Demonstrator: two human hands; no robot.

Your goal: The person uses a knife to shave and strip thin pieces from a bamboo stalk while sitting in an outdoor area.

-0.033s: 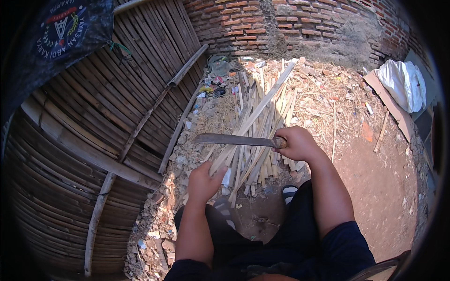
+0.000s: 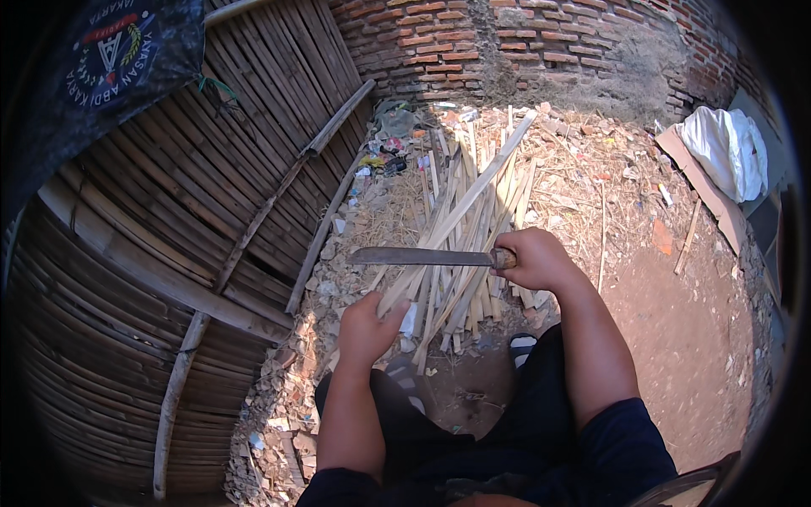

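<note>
My right hand (image 2: 539, 260) is closed around the wooden handle of a machete (image 2: 422, 256). Its long dark blade points left, nearly level, above a heap of split bamboo strips (image 2: 486, 291). Lower and to the left, my left hand (image 2: 365, 329) is wrapped round the near end of a long pale bamboo strip (image 2: 481, 190). That strip slants up and away to the right over the heap, passing beneath the blade. My fingers partly hide its near end.
A bamboo slat wall (image 2: 245, 110) with a dark printed banner (image 2: 110, 63) stands at left. A brick wall (image 2: 557, 51) closes the back. Rubble and litter surround the heap. A white sack (image 2: 722, 152) lies at right by bare soil (image 2: 667, 338). My sandalled feet are just below the heap.
The machete's blade has turned slightly, its tip dipping a little. Both hands and the bamboo strip are where they were.
</note>
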